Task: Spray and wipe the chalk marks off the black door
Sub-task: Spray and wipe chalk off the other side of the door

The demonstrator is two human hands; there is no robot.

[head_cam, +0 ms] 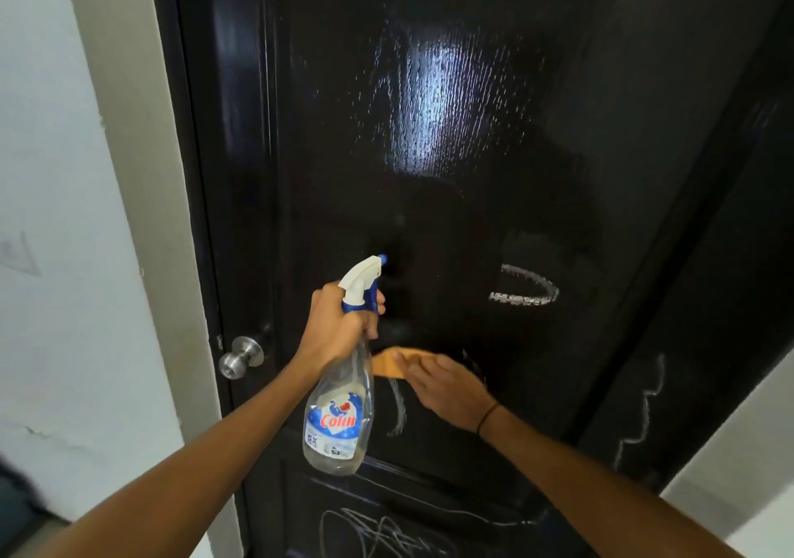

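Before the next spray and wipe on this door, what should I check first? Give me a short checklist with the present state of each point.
1. Left hand grips the spray bottle: ok.
2. Nozzle points at the door: ok.
3. Liquid left in bottle: cannot tell; it looks nearly empty.
4. Right hand presses the orange cloth flat on the door: ok.
5. Chalk loop wiped off: not ok.
6. Scribble at the bottom wiped off: not ok.
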